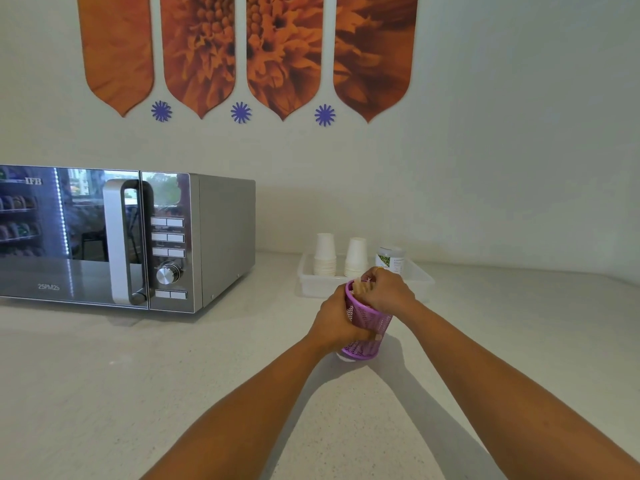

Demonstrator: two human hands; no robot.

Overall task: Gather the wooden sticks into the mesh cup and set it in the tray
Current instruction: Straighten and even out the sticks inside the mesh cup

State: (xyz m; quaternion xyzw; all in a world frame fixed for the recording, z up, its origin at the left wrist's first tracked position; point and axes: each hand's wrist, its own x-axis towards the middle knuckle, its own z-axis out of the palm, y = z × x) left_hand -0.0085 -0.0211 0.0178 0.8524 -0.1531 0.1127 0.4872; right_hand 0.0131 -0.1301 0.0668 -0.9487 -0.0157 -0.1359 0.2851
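Mesh cup [367,325] looks light and rigid, left hand [333,322] wrapped round its wall, right hand [390,289] pinching thin wooden sticks [362,289] at the rim.

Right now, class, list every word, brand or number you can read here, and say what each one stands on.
"IFB": top left of the microwave door.
"25PM2s": lower left of the same door, faint.
Captions by the microwave buttons: too small to read.
Label on the jar in the tray: blurred, unreadable.
Paper cups and mesh cup: no text seen.
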